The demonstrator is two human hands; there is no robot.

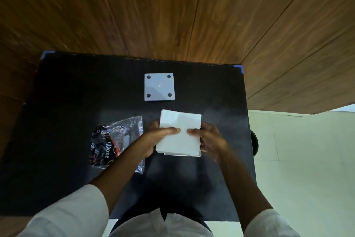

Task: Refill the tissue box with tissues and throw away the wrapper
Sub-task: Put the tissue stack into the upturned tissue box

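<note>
White tissue stack sits directly over the tissue box, only the box's near rim showing beneath it; both hands clasp it, left hand and right hand equally close, thumbs on top. It must go straight down. Wrapper lies left on the counter, white lid beyond
</note>
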